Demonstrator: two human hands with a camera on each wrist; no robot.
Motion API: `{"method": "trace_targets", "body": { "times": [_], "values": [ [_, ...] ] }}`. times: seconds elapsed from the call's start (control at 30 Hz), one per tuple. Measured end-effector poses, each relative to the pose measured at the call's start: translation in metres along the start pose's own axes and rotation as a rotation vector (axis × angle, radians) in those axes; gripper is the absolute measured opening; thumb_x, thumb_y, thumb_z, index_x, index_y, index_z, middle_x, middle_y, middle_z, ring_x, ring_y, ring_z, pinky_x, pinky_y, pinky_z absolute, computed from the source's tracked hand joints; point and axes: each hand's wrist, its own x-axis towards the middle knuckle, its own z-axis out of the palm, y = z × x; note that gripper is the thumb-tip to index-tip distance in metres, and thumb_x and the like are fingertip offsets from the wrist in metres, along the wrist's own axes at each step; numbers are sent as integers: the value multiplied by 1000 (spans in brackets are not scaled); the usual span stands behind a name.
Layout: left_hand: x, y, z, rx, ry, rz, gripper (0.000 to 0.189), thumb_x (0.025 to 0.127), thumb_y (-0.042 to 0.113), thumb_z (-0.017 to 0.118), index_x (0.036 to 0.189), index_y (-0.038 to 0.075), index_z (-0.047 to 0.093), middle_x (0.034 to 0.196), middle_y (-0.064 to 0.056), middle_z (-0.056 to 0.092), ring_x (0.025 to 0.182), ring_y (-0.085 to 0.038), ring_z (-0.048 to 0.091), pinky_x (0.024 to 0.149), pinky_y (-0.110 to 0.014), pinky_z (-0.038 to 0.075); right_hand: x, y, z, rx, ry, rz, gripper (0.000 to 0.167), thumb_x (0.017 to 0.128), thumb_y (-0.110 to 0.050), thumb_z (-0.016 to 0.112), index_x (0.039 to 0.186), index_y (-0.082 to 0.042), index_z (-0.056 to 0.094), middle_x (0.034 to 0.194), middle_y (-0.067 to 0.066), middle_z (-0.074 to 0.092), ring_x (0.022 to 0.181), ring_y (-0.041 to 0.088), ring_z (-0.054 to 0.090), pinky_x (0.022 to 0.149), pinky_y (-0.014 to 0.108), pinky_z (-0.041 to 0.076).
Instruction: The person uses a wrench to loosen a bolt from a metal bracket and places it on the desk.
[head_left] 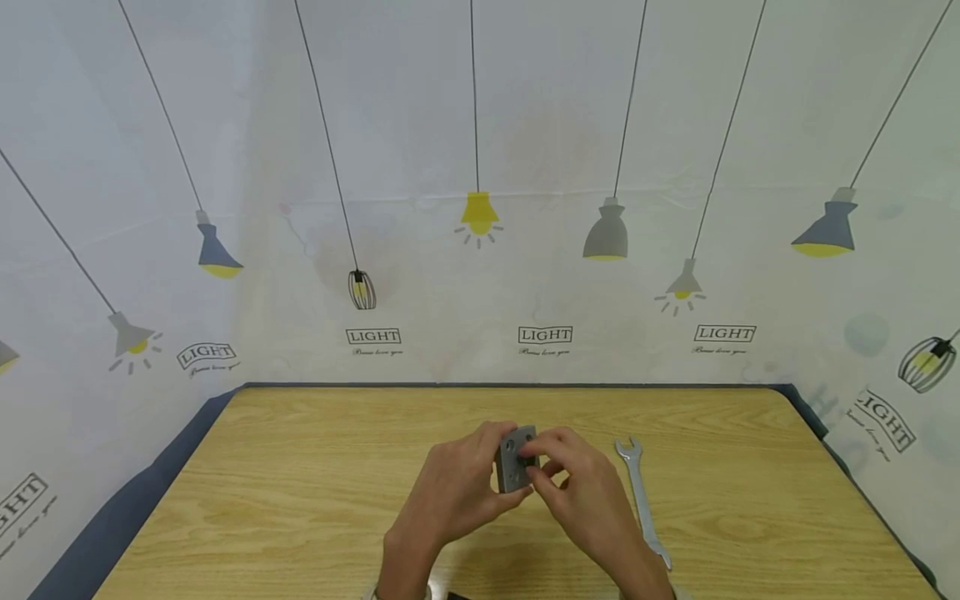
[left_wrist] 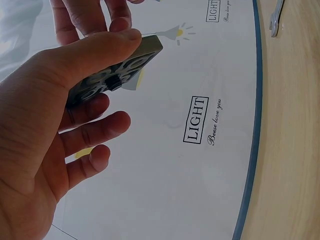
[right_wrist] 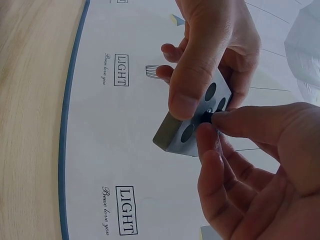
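Note:
My left hand (head_left: 459, 481) grips a thick grey metal block (head_left: 510, 467) by its edges, thumb along one side, above the wooden table. Several round holes pass through the block's face. At the middle of that face, my right hand (head_left: 588, 492) pinches a small dark bolt-like piece (right_wrist: 206, 117) between thumb and index finger; the fingertips hide most of it. From the left wrist, a short dark round nub (left_wrist: 114, 81) shows on the block. The left hand's other fingers extend below the block, apart from it.
A silver open-end wrench (head_left: 639, 493) lies on the wooden table (head_left: 315, 492), right of the right hand. At the bottom edge, the corner of a dark object (head_left: 456, 596) shows. A white curtain (head_left: 435, 283) printed with lamps surrounds the table's far side and ends.

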Motion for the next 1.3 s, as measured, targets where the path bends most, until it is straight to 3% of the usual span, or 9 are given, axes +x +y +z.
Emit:
{"method": "trace_targets", "body": {
  "times": [0.3,0.57,0.8,1.3],
  "values": [
    [0,0,0,24,6,-2,66,74,44,85,126,12,58,104,4,69,75,-1,63,61,-18,51,0,1,-1,56,-6,34,26,83,-5,78,103,-22,72,103,-4,65,73,7,64,55,21,49],
    [0,0,0,31,7,-7,66,72,43,87,125,14,59,103,6,68,73,-1,62,60,-19,50,1,3,0,-4,21,115,23,88,-19,76,110,-16,70,100,-2,69,76,8,65,63,22,52],
    [1,1,-2,29,-2,-8,67,73,43,86,125,12,59,105,4,69,76,-2,64,62,-20,51,2,3,1,-22,-31,151,16,89,-24,75,104,-20,71,87,-10,67,75,4,63,69,26,53],
    [0,1,0,26,9,4,65,73,43,86,124,13,59,102,6,67,72,0,60,59,-18,48,2,4,3,-23,-44,149,11,88,-21,76,98,-21,72,82,-13,66,74,4,63,69,23,52]
  ]
}}
